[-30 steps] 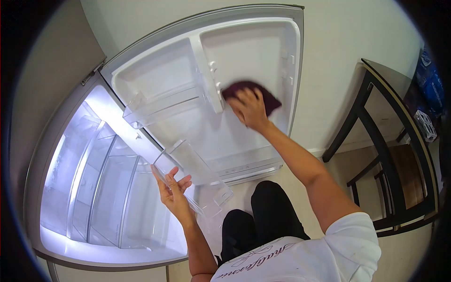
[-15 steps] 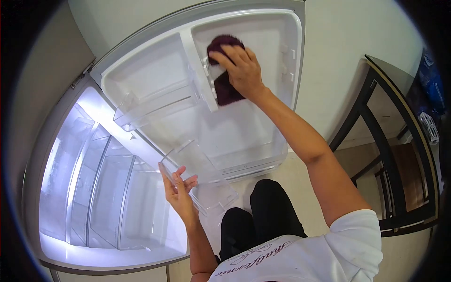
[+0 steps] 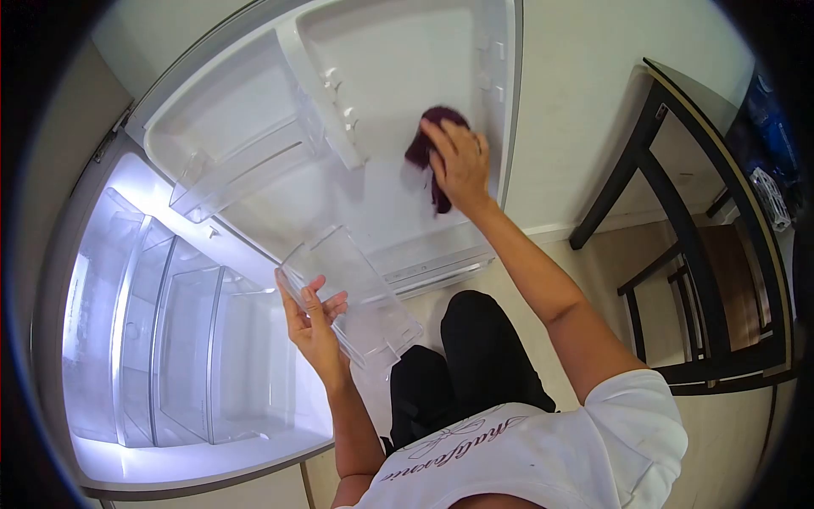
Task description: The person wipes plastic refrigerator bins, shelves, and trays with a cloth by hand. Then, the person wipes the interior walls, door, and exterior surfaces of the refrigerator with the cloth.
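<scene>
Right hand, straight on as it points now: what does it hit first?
Likely the fridge door's white plastic inner panel, with the dark maroon fabric cloth between; depth is unclear.

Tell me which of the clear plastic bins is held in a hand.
It's the clear bin nearer the knees, in the left hand; the other bin sits on the fridge door, untouched.

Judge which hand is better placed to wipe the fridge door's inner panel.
Probably the right: the right hand holds the dark red cloth at the inner panel, while the left hand holds a clear plastic bin.
</scene>
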The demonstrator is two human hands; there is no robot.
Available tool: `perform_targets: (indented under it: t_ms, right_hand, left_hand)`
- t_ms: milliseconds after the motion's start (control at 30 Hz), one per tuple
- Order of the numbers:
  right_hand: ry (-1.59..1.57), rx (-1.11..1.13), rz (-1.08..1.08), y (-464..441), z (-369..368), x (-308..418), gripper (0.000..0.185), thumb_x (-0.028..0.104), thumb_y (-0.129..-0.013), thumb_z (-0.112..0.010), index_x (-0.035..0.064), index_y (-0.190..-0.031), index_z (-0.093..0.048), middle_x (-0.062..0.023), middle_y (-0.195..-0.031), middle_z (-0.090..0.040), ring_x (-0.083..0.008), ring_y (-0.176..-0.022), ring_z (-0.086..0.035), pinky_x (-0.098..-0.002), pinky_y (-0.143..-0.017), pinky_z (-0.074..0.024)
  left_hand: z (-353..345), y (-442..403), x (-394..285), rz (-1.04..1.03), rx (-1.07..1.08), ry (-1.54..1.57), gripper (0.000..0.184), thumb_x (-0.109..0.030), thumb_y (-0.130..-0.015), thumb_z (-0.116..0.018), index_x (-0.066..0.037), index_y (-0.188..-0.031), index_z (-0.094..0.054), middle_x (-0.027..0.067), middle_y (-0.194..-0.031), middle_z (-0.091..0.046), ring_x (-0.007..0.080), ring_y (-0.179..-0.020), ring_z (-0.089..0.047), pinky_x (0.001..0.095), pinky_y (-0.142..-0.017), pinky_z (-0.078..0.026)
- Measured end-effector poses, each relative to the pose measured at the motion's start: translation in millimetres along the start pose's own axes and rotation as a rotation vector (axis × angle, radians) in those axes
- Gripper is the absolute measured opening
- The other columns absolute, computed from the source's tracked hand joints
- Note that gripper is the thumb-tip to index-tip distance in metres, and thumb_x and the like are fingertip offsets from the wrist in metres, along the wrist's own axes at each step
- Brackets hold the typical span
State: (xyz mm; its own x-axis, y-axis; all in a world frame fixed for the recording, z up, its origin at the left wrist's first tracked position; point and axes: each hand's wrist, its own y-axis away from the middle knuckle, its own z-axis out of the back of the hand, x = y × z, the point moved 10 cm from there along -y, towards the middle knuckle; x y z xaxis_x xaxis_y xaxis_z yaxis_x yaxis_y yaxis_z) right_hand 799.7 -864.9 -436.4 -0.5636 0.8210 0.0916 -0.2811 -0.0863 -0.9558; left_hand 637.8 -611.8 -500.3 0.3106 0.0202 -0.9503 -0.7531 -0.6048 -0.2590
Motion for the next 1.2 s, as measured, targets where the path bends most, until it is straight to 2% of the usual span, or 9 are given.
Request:
perform_targets:
  t_ms: [100,200,333,400,500,633,800,967,1200]
  right_hand:
    - [0.013,-0.086,-0.005,3.9,-3.9,-2.7,0.040,0.009,-0.074,-0.062,0.0150,-0.113,-0.059,-0.0032,-0.104,-0.056,-0.0199,-0.091,-0.053,-0.0347,-0.081,-0.0375]
    - [-0.010,0.128,0.162,51.6,-30.8,12.8,0.038,0.008,-0.069,-0.064,0.0151,-0.106,-0.062,-0.0028,-0.101,-0.056,-0.0198,-0.091,-0.054,-0.0338,-0.077,-0.0402]
    - [-0.187,0.153,0.050,44.5,-27.0,11.4,0.036,0.004,-0.069,-0.065,0.0138,-0.103,-0.062,-0.0051,-0.099,-0.054,-0.0220,-0.091,-0.053,-0.0362,-0.080,-0.0381]
    - [-0.301,-0.028,-0.210,13.7,-14.7,-10.5,0.034,0.004,-0.067,-0.066,0.0122,-0.100,-0.061,-0.0076,-0.095,-0.052,-0.0258,-0.090,-0.051,-0.0373,-0.081,-0.0368]
    - [-0.348,-0.238,-0.307,-11.3,-12.5,-15.8,0.026,0.002,-0.066,-0.069,0.0068,-0.090,-0.061,-0.0111,-0.091,-0.048,-0.0302,-0.090,-0.049,-0.0377,-0.078,-0.0405]
    - [-0.325,-0.242,-0.344,40.8,-29.0,-19.9,0.024,0.001,-0.064,-0.071,0.0035,-0.085,-0.059,-0.0116,-0.087,-0.048,-0.0291,-0.086,-0.050,-0.0351,-0.074,-0.0430]
    - [-0.411,-0.301,-0.493,14.6,-18.4,-21.8,0.035,-0.005,-0.062,-0.070,0.0044,-0.094,-0.058,-0.0108,-0.091,-0.052,-0.0273,-0.086,-0.052,-0.0349,-0.075,-0.0445]
    - [-0.409,-0.262,0.164,-92.9,2.4,51.8,0.058,-0.006,-0.057,-0.067,0.0066,-0.112,-0.055,-0.0094,-0.106,-0.056,-0.0286,-0.098,-0.053,-0.0370,-0.088,-0.0407]
    - [-0.251,-0.315,0.387,-156.9,19.9,76.2,0.043,0.001,-0.072,-0.056,0.0076,-0.115,-0.055,-0.0098,-0.105,-0.054,-0.0286,-0.100,-0.050,-0.0386,-0.089,-0.0402]
  left_hand:
    - [-8.3,2.7,9.5,0.043,0.029,0.030,0.051,-0.027,-0.094,-0.048,-0.013,-0.140,-0.031,0.0135,-0.098,-0.059,0.0161,-0.066,-0.062,0.0250,-0.060,-0.051]
    - [-14.7,0.4,8.9,0.051,0.050,0.051,0.052,-0.029,-0.094,-0.049,-0.012,-0.140,-0.031,0.0138,-0.099,-0.059,0.0163,-0.066,-0.062,0.0251,-0.060,-0.051]
    - [-12.5,5.9,-1.4,0.015,0.054,0.042,0.052,-0.029,-0.094,-0.049,-0.011,-0.140,-0.031,0.0142,-0.099,-0.059,0.0165,-0.065,-0.062,0.0251,-0.061,-0.050]
    - [-7.2,7.0,-1.1,0.009,0.042,0.026,0.052,-0.028,-0.094,-0.048,-0.011,-0.140,-0.031,0.0142,-0.100,-0.059,0.0165,-0.065,-0.062,0.0251,-0.061,-0.050]
    - [-0.9,6.5,10.0,0.056,0.024,0.029,0.052,-0.027,-0.094,-0.049,-0.011,-0.140,-0.030,0.0140,-0.099,-0.059,0.0163,-0.065,-0.062,0.0252,-0.061,-0.050]
    - [-2.3,5.2,6.2,0.060,0.032,0.035,0.053,-0.026,-0.094,-0.049,-0.011,-0.141,-0.029,0.0142,-0.100,-0.058,0.0168,-0.065,-0.062,0.0260,-0.061,-0.051]
    - [-4.0,6.9,-2.7,-0.014,0.071,0.046,0.052,-0.024,-0.095,-0.047,-0.011,-0.141,-0.028,0.0142,-0.100,-0.058,0.0166,-0.065,-0.061,0.0264,-0.061,-0.050]
    - [-9.9,6.2,11.9,0.081,0.068,0.046,0.054,-0.026,-0.094,-0.047,-0.011,-0.142,-0.026,0.0144,-0.099,-0.057,0.0171,-0.065,-0.061,0.0263,-0.060,-0.049]
    - [-27.5,7.6,9.3,0.073,0.101,0.051,0.055,-0.029,-0.094,-0.049,-0.012,-0.141,-0.027,0.0143,-0.098,-0.059,0.0169,-0.065,-0.062,0.0260,-0.059,-0.050]
